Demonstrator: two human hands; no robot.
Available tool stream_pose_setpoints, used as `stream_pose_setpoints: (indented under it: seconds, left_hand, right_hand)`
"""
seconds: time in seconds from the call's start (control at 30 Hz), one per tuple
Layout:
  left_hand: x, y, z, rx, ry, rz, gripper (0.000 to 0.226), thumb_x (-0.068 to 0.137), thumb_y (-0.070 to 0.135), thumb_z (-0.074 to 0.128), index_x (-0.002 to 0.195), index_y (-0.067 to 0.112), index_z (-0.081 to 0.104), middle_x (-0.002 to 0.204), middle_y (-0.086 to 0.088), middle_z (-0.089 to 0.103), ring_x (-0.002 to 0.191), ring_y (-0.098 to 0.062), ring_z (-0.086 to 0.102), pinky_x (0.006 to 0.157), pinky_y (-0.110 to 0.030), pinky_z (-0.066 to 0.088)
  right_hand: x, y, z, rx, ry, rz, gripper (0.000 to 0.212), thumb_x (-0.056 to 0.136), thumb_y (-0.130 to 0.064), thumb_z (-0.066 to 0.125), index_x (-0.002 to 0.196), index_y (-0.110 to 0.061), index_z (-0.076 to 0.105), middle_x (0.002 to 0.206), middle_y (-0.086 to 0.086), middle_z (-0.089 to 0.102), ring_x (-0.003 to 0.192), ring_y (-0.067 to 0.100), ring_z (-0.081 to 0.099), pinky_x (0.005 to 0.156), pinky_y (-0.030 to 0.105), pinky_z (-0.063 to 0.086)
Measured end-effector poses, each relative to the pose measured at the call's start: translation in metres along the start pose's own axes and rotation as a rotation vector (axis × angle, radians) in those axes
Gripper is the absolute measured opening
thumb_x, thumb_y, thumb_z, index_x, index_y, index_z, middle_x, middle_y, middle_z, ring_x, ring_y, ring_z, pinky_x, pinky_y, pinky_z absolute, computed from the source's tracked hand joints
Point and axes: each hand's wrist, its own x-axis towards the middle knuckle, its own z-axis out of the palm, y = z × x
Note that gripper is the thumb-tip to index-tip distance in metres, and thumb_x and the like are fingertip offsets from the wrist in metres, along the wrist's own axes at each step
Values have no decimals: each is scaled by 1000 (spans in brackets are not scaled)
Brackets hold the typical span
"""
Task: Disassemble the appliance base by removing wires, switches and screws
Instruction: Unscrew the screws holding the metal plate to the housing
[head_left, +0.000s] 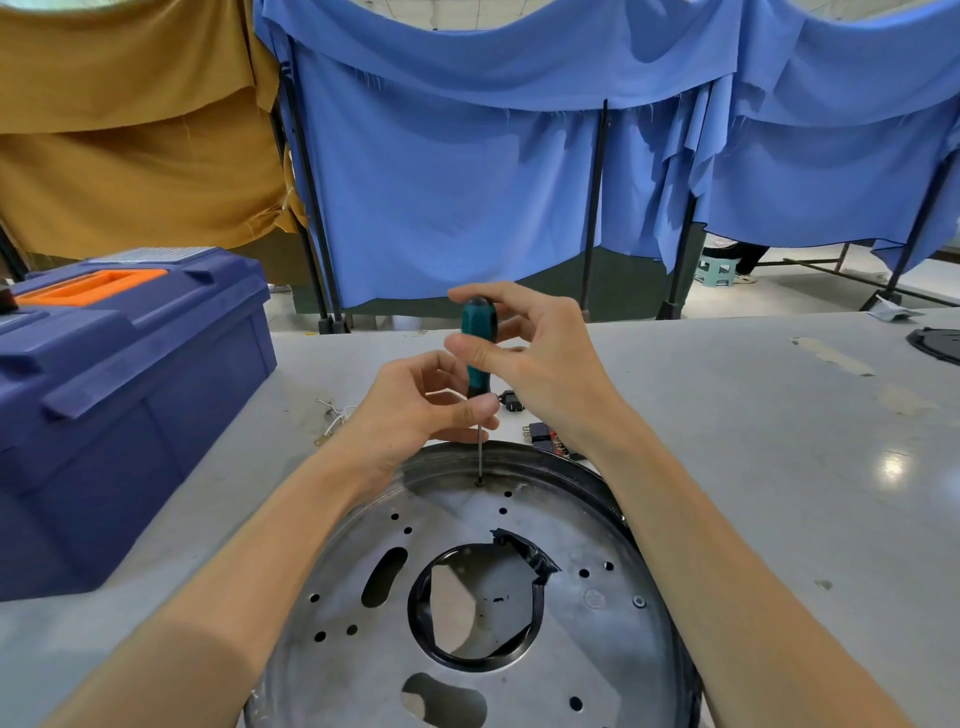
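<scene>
The right hand (540, 358) and left hand (415, 410) pinched the green screwdriver (478, 343), standing straight up on the screw (480, 482) right below them.

Two hands (410, 415) (550, 358), one screwdriver (478, 323), one appliance base (576, 530), one toolbox (156, 395), two small black parts (511, 403) (543, 435).
</scene>
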Motion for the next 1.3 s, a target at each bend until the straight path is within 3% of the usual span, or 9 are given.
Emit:
stream_pose_setpoints:
  seconds: [0.2, 0.3, 0.37, 0.47, 0.67, 0.77, 1.03, 1.17, 1.3]
  left_hand:
    - [-1, -2, -3, 135, 3, 17, 38, 59, 7, 86, 92, 11, 67, 80, -8, 73, 81, -34, 70, 73, -37, 62]
    - [-2, -4, -3, 226, -15, 19, 28, 69, -1, 83, 91, 11, 69, 79, -7, 74, 80, -33, 71, 75, -37, 62]
    - [-2, -5, -3, 263, -25, 27, 25, 72, -2, 82, 88, 12, 69, 76, -5, 73, 72, -26, 70, 75, -34, 61]
    - [-2, -5, -1, 285, -34, 28, 23, 71, -3, 81, 82, 12, 69, 71, -4, 71, 67, -16, 67, 72, -26, 59]
    - [-3, -4, -1, 352, -78, 5, 17, 71, -1, 82, 71, 11, 70, 66, -8, 72, 59, -14, 68, 59, -18, 53]
    - [-4, -3, 0, 480, -84, 23, 14, 73, 0, 81, 71, 8, 70, 62, -9, 70, 55, -13, 64, 51, -21, 49]
    - [-7, 12, 13, 1343, -208, 173, 5, 83, 32, 73, 88, 32, 74, 95, 11, 60, 88, -9, 47, 74, -32, 43]
    - [-5, 12, 12, 1388, -304, 186, 9, 86, 26, 71, 94, 26, 76, 97, 11, 48, 100, -13, 43, 84, -29, 38]
    - [-4, 10, 11, 1363, -345, 175, 10, 85, 26, 73, 93, 23, 77, 94, 11, 41, 93, -15, 46, 74, -25, 30]
  right_hand:
    - [5, 0, -3, 151, 216, -5, 25, 91, -4, 64, 116, -9, 63, 98, 9, 65, 87, 28, 67, 84, 39, 57]
    - [8, 0, -11, 244, 377, -86, 18, 95, -3, 57, 111, -12, 58, 93, 6, 54, 74, 28, 63, 67, 28, 57]
    - [9, 4, -15, 116, 422, -125, 18, 94, -5, 58, 110, -14, 57, 94, 5, 53, 75, 20, 56, 71, 25, 49]
    - [7, 13, -10, -178, 191, -7, 28, 87, -6, 67, 112, -16, 60, 97, 3, 57, 79, 11, 54, 73, 17, 42]
    - [-1, 26, -1, -647, -488, 381, 29, 89, -9, 63, 117, -8, 59, 111, 10, 61, 95, 24, 56, 76, 31, 46]
    - [-3, 27, -4, -675, -569, 430, 36, 89, -15, 66, 121, -11, 51, 109, 7, 54, 95, 24, 53, 76, 31, 43]
    - [-3, 28, -5, -678, -602, 434, 32, 93, -15, 61, 122, -12, 49, 112, 6, 52, 95, 23, 50, 77, 31, 40]
    - [-3, 28, -5, -673, -609, 439, 32, 94, -14, 60, 124, -11, 49, 115, 7, 54, 97, 23, 51, 79, 32, 42]
    - [-3, 28, -5, -661, -614, 443, 31, 94, -12, 59, 124, -10, 49, 118, 9, 55, 98, 24, 52, 80, 32, 43]
